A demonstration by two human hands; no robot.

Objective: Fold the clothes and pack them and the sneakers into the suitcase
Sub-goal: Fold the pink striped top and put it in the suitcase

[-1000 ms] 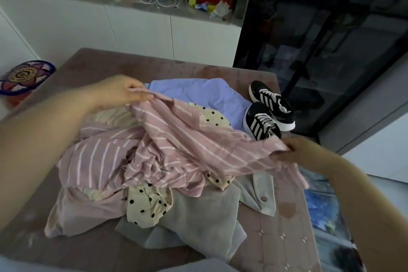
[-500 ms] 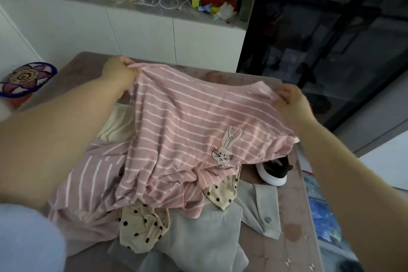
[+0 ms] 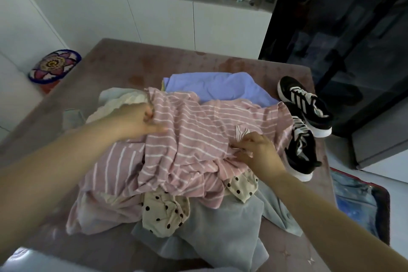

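Striped shirt [image 3: 198,139] lowered onto pile; left hand [image 3: 134,121], right hand [image 3: 258,150] pinching it; no legible writing.

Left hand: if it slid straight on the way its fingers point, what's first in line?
The left hand points rightward across the pink striped top, already under its fingers; further on, probably the right hand, though depth is unclear.

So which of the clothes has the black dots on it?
The cream polka-dot garment, poking out from under the pink striped shirt at the near side of the pile. The other clothes are striped or plain.
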